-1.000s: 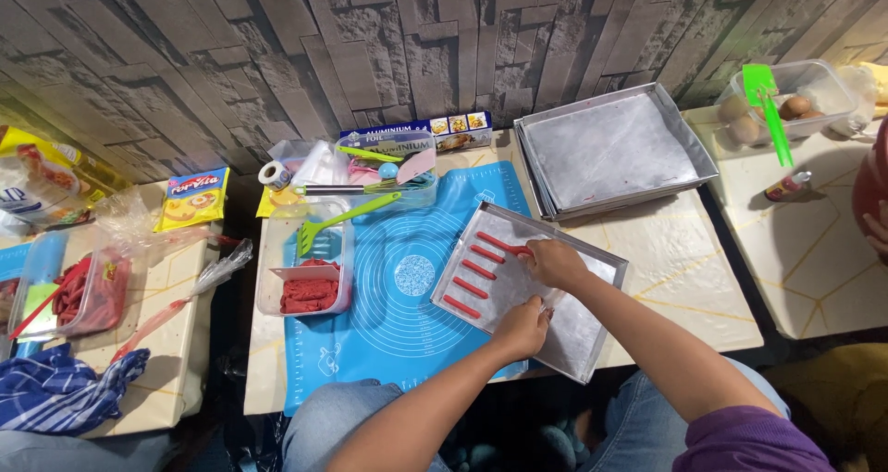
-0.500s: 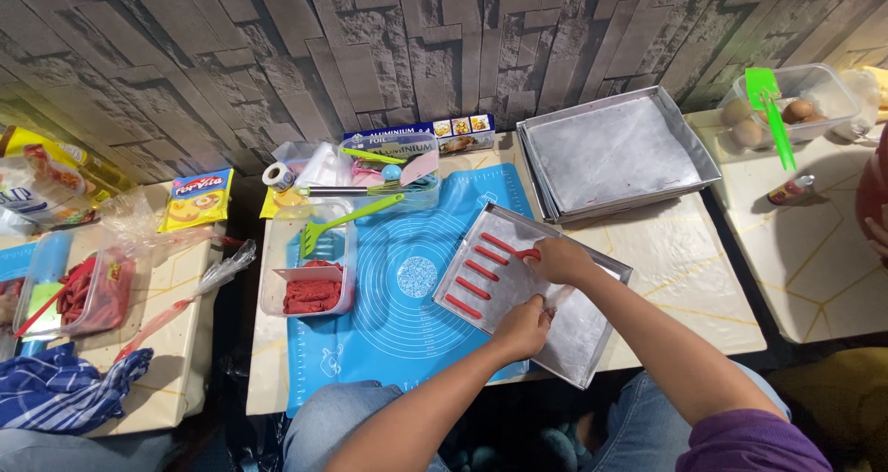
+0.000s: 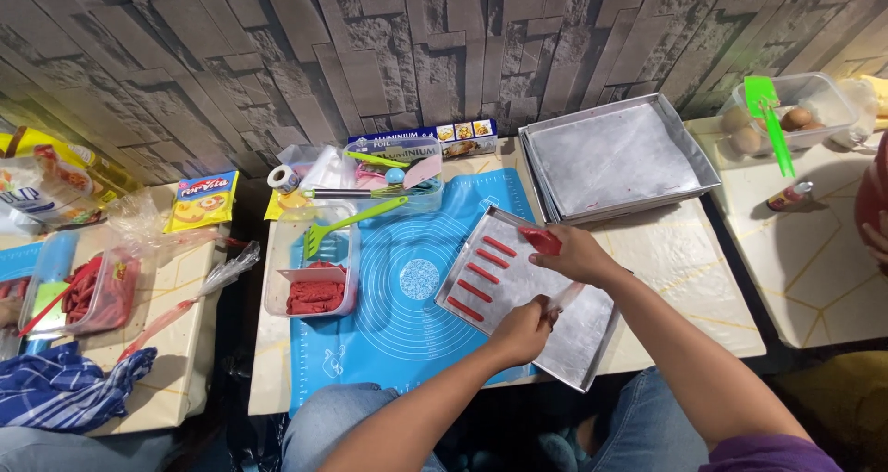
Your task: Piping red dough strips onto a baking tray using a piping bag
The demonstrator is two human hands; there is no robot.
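A metal baking tray (image 3: 585, 335) lined with grey paper lies tilted across the right edge of a blue silicone mat (image 3: 407, 333). Several short red strips (image 3: 479, 274) lie in a row on its left half. My right hand (image 3: 581, 255) holds the red-filled front end of a piping bag (image 3: 540, 241) over the tray's far edge, just past the last strip. My left hand (image 3: 524, 329) grips the bag's clear plastic tail (image 3: 564, 297) over the middle of the tray.
A clear tub of red paste (image 3: 313, 293) with a green spatula stands on the mat's left. A stack of lined trays (image 3: 618, 157) and a foil box (image 3: 421, 143) sit at the back. An egg container (image 3: 788, 111) lies far right, another red-filled tub (image 3: 83, 291) far left.
My right hand has shifted slightly toward the tray's far edge with the bag's red end. My left hand has stayed on the bag's tail.
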